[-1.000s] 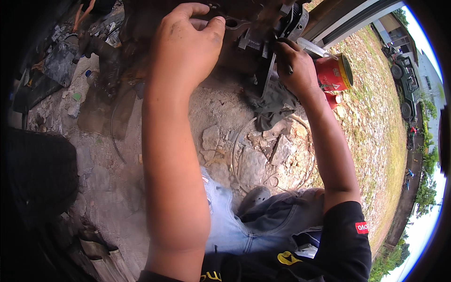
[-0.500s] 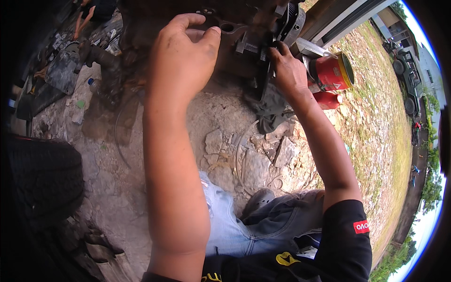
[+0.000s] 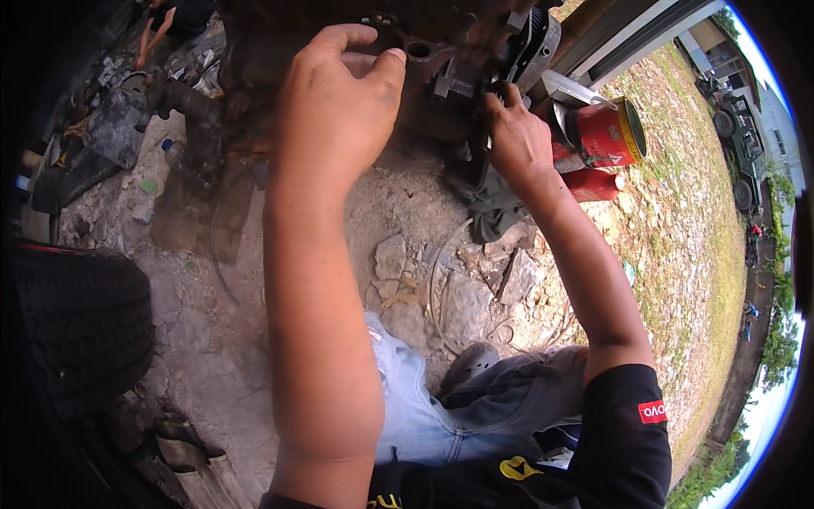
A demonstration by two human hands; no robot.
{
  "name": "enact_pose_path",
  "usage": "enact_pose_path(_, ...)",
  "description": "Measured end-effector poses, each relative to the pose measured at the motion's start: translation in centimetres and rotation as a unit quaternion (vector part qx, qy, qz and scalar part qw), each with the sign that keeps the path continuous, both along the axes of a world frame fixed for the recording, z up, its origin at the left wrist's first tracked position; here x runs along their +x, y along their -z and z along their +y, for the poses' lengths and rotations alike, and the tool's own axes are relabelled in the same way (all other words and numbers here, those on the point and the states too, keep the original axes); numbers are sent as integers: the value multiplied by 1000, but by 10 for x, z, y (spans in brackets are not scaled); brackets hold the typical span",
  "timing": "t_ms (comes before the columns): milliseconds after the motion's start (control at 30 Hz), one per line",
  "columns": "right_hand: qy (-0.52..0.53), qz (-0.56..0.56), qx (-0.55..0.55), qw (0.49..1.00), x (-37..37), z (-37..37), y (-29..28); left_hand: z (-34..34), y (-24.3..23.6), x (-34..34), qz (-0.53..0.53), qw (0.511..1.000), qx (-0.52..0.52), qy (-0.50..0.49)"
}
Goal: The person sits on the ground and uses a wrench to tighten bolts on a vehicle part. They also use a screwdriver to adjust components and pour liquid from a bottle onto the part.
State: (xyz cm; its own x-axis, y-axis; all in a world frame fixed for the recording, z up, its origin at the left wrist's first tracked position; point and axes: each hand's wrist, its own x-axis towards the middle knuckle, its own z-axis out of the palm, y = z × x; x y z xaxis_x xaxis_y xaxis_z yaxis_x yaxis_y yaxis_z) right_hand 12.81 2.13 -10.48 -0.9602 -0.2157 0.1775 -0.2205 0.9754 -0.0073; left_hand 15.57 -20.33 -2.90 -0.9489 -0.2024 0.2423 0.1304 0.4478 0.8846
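A large dark, grimy metal assembly with a round hole and a bolt-like stub fills the upper middle. My left hand is raised at its near side, thumb and index finger apart; nothing shows between them, and the other fingers are mostly hidden. Farther right, my right hand has its fingers bent round a dark metal part on the assembly's right side. Shadow hides the exact shape of that part and the fingertips. Just beyond this hand stands a ribbed dark metal piece.
A red bucket and a red bottle lie right of my right hand. Dark cloth, broken stones and a thin cable are on the ground. A tyre stands left. Another person's arm reaches down at far left.
The whole view has shifted slightly, so things sit a little farther right. Both hands keep nearly the same places at the metal assembly, with the right fingers slightly shifted.
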Motion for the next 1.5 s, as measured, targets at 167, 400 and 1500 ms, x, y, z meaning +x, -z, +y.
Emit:
enact_pose_path(167, -12, -21, 29, 999, -6, 8, 5, 0, -2, 2, -7, 1000, 1, 0)
enact_pose_path(400, -89, 42, -100, 990, -22, 33, -18, -2, -6, 5, 11, 1000, -17, -5)
enact_pose_path(1500, -97, -75, 133, 983, -33, -9, -27, -6, -27, 29, 63, 996, 33, 62)
